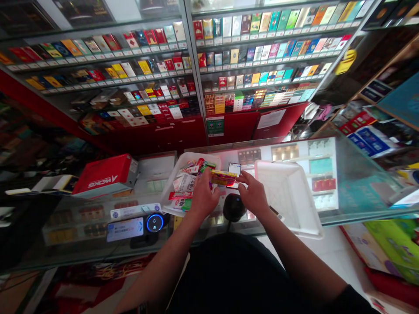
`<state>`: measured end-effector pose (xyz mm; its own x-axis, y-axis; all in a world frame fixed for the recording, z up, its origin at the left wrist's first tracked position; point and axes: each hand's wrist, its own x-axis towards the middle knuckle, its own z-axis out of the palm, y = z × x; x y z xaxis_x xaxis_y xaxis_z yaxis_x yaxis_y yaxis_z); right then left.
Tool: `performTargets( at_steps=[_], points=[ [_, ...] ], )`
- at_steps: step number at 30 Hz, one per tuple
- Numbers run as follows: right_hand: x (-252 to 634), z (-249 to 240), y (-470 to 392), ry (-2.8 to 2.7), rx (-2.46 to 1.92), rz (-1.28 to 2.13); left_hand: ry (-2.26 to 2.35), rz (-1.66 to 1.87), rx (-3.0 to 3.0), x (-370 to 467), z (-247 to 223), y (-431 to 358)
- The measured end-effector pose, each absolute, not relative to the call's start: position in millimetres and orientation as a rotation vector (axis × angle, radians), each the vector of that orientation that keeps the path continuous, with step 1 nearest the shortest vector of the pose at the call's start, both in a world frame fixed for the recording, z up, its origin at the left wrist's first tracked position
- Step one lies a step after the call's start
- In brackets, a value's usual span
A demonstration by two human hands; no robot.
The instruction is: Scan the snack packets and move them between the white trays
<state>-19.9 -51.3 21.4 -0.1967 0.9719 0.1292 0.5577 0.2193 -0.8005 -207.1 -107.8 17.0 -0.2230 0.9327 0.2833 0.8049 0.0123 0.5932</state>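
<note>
A narrow yellow packet with red and purple print (223, 177) spans the gap between my two hands, held above the counter. My left hand (203, 195) is closed on its left end, over the edge of a white plastic basket (167, 192) filled with snack packets (183, 185). At the packet's other end, the fingers of my right hand (252, 192) are closed around its tip. Behind the packet lies a phone with a lit screen (234, 168), partly covered. A black round device (233, 206) stands below, between my wrists.
A second white basket (288, 196) stands right of my right hand. To the left are a red box (104, 174) and a payment device with a blue ring (155, 223). The glass counter (360, 183) runs across, facing shelves of cigarette packs (262, 52).
</note>
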Motion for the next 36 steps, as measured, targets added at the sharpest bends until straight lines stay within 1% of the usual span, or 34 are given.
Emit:
performTargets(
  at_steps=[19,30,36],
  points=[
    [12,2,-55,-1.791,-1.553,0.79,1.997,0.862,1.881,-181,1,-99],
    [37,20,-54,-1.703,-1.608,0.698,1.895,0.843,1.937,-156,19,-95],
    [63,28,-58,-1.592,-1.648,0.66,1.778,0.763,2.011,-128,32,-92]
  ],
)
